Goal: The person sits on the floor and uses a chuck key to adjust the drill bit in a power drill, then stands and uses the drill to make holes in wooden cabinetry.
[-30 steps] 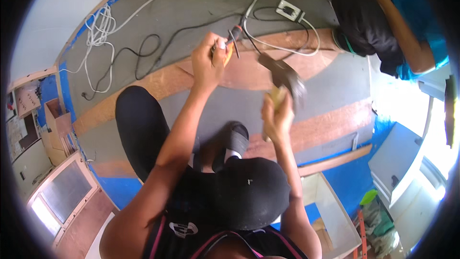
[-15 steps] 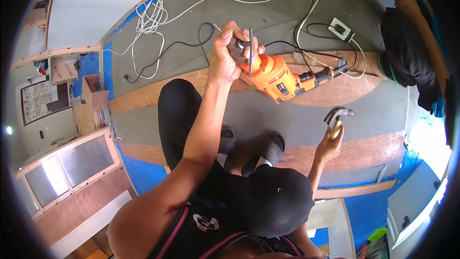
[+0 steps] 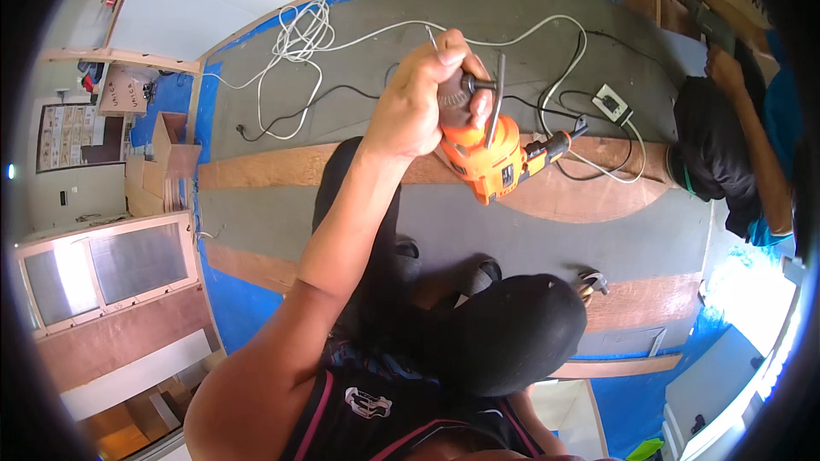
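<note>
My left hand (image 3: 418, 98) is closed around the chuck of an orange corded drill (image 3: 491, 162), which is raised over the boards. A T-shaped chuck key (image 3: 495, 102) sticks out of the chuck beside my fingers. Beyond my knuckles a thin bit (image 3: 431, 37) points away. To the right, a claw hammer (image 3: 595, 280) shows just past my knee. My right hand is mostly hidden behind that knee, low on the hammer's handle.
White extension cable (image 3: 303, 34) lies coiled and stretched across the grey floor to a socket box (image 3: 611, 104). Wooden boards (image 3: 598, 166) lie below the drill. At right a co-worker (image 3: 726, 137) crouches, holding a dark tool (image 3: 711, 24). A glazed wooden frame (image 3: 111, 269) stands at left.
The hammer and my right hand have dropped toward me, behind my knee. My left hand and the drill sit slightly farther right in the view, which has shifted. The co-worker's hands and tool are now visible.
</note>
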Motion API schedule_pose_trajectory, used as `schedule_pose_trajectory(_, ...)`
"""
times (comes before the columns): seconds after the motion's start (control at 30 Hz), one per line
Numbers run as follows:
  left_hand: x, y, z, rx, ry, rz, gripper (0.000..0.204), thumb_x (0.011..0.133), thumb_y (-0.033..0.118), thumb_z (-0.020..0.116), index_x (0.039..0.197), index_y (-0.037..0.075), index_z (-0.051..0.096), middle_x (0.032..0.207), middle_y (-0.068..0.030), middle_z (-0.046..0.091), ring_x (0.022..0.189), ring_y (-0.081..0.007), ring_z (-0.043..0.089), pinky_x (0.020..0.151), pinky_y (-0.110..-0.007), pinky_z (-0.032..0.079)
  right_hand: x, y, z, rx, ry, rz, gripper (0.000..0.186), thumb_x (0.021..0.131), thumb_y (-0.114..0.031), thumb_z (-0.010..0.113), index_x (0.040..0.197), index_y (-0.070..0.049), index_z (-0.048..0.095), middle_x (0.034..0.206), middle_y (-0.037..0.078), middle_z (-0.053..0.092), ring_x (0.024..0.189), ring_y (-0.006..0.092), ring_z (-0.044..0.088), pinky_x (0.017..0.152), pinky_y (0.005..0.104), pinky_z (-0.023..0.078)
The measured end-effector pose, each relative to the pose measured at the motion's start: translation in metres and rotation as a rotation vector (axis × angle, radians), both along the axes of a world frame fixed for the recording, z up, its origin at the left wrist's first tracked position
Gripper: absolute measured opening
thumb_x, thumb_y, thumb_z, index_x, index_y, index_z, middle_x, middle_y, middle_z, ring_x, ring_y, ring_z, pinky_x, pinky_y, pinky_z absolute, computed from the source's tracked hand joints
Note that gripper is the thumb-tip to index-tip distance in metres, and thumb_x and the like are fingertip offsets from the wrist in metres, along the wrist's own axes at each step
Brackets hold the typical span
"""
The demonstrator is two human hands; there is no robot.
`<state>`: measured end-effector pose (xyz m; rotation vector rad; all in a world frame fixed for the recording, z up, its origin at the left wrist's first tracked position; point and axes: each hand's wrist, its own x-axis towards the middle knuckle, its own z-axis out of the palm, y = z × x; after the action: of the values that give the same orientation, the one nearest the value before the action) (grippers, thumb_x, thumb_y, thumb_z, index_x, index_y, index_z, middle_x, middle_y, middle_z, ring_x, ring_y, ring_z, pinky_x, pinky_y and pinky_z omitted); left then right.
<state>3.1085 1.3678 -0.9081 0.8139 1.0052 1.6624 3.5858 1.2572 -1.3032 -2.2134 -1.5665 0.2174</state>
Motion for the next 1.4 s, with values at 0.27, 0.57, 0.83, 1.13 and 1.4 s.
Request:
schedule_pose_trajectory(0.27,0.021,-0.051,0.088,-0.068,0.001,0.027,0.027,0.102,0.025,0.044,0.090,0.001,0.051,0.069,-0.0122,0.057,0.061,-0.0196,0.059,0.059,-0.032,0.051,-0.006,-0.024,0.013,-0.089,-0.092,0.053,0.057,0.097,-0.033,0.065,0.146,-0.008,0.051,0.118,0.023,0.067,0.104,0.0386,0.066,0.086,0.0476,0.053)
schedule_pose_trajectory(0.57,0.032,-0.088,0.133,-0.083,0.333,0.147,0.029,0.105,0.022,0.048,0.088,0.000,0.055,0.071,-0.0010,0.049,0.065,-0.0090,0.059,0.065,-0.025,0.046,-0.003,-0.028,-0.002,-0.278,-0.128,0.091,0.061,0.098,-0.038,0.062,0.151,-0.011,0.046,0.113,0.026,0.064,0.102,0.0406,0.064,0.083,0.0502,0.051)
schedule_pose_trajectory(0.83,0.038,-0.098,0.143,-0.073,0.253,0.095,0.029,0.106,0.021,0.047,0.088,-0.001,0.053,0.073,-0.0034,0.052,0.063,-0.0105,0.059,0.066,-0.026,0.049,0.032,-0.027,-0.047,-0.230,-0.038,-0.015,0.063,0.098,-0.044,0.061,0.152,-0.016,0.047,0.095,0.026,0.058,0.090,0.0443,0.063,0.079,0.0530,0.050)
schedule_pose_trajectory(1.13,0.024,-0.122,0.140,-0.068,0.188,0.063,0.030,0.104,0.024,0.045,0.089,-0.001,0.051,0.077,-0.0069,0.055,0.065,-0.0148,0.061,0.069,-0.029,0.051,0.028,-0.037,-0.038,-0.274,0.060,0.012,0.062,0.098,-0.042,0.062,0.151,-0.013,0.048,0.110,0.033,0.063,0.101,0.0483,0.063,0.085,0.0541,0.051)
schedule_pose_trajectory(1.4,0.029,-0.120,0.147,-0.113,0.216,0.094,0.032,0.105,0.027,0.040,0.095,-0.002,0.052,0.075,-0.0134,0.057,0.067,-0.0202,0.060,0.068,-0.034,0.051,0.044,-0.024,-0.037,-0.274,0.073,0.069,0.069,0.096,-0.038,0.063,0.152,-0.003,0.041,0.118,0.036,0.061,0.108,0.0521,0.061,0.091,0.0560,0.050)
